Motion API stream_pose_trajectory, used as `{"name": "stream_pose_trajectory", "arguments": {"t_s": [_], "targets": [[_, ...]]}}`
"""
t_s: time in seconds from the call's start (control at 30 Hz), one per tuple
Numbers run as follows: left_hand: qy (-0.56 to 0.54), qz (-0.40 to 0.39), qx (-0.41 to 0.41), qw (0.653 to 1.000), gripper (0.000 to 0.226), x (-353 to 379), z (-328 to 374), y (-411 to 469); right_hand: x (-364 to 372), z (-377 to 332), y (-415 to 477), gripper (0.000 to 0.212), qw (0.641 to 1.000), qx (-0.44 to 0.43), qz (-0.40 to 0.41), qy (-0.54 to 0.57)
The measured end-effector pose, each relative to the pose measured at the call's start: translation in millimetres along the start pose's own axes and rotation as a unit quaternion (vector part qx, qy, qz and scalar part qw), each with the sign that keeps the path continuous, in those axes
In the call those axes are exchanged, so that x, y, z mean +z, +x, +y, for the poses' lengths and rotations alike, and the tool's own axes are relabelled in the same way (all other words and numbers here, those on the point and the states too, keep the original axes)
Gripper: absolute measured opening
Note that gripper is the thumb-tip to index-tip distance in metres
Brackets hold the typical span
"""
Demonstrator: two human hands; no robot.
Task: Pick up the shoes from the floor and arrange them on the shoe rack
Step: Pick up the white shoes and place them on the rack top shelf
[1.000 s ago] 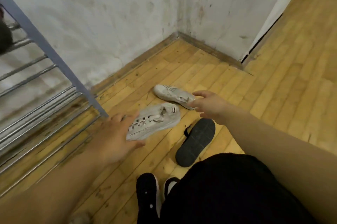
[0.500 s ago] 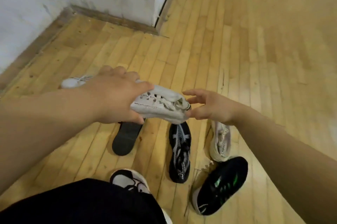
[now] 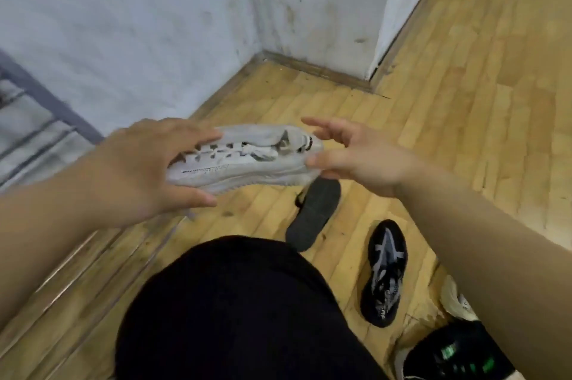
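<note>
White sneaker (image 3: 244,160): held level in the air over the floor, laces up, between both hands.
Left hand (image 3: 139,169): wrapped round the toe end, fingers above and thumb beneath, apparently bearing the weight.
Right hand (image 3: 356,160): fingers spread, thumb touching the heel, probably to steady it.
Shoe rack (image 3: 46,101): at the left edge, against a scuffed white wall (image 3: 139,23).
Wooden floor (image 3: 464,101): carries an upturned black sandal (image 3: 312,212) and a black-and-grey sneaker (image 3: 385,274).

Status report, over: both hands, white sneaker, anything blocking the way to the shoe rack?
Left hand grips white sneaker by the toe; right hand open, thumb at heel. Sneaker off floor. Shoe rack left, nothing between.
</note>
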State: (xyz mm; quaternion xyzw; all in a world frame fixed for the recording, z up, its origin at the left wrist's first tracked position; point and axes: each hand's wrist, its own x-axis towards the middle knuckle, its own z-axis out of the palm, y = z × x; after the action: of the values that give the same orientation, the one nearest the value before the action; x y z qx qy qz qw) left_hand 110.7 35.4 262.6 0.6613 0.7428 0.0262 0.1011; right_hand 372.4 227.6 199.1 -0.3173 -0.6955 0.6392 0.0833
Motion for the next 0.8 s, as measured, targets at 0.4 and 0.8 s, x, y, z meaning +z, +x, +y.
{"name": "stream_pose_trajectory", "arguments": {"t_s": [0.4,0.8], "targets": [[-0.221,0.283,-0.482,0.799,0.081,32.5,-5.8,-524.8,455.3,-200.5,-48.9,0.096,0.688,-0.37,-0.422,-0.461],[-0.329,0.305,-0.698,0.559,0.077,211.8,124.1,-725.5,715.5,-71.3,-212.7,0.122,0.41,-0.445,-0.597,-0.527]]}}
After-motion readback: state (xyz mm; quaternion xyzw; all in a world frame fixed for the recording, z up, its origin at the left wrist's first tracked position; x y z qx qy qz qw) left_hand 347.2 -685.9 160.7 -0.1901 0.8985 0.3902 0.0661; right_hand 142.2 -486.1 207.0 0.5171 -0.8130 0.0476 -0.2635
